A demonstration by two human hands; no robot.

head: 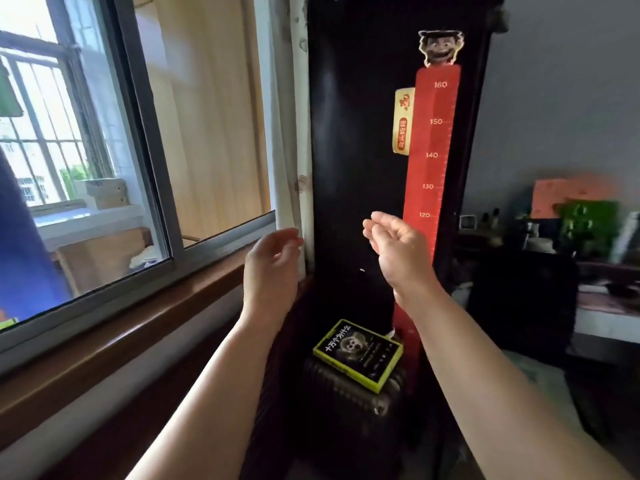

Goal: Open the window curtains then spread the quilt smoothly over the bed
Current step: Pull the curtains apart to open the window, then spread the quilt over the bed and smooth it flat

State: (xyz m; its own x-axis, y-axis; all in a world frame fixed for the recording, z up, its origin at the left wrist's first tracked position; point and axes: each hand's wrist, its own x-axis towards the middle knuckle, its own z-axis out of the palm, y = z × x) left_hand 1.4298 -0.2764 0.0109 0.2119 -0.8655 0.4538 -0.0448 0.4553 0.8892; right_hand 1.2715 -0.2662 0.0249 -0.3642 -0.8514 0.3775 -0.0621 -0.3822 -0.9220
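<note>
Head view: height chart (433,150) marked 120–160; left hand (272,263) beside curtain (287,133).

The person's left hand (272,259) and right hand (396,244) are bare, and so are the wrists. The left forearm (221,372) and right forearm (485,368) are uncovered along all their visible length, down to the lower edge of view.

Gathered curtain (289,133): top cut off by the frame edge.
Red height chart (434,150): lower part hidden behind right forearm (450,323).
Desk clutter (540,230): blurred, items unidentifiable.
Left hand (273,261): fingertips blurred, curtain contact indeterminable.
Blue object (24,254): cut by the left edge.
</note>
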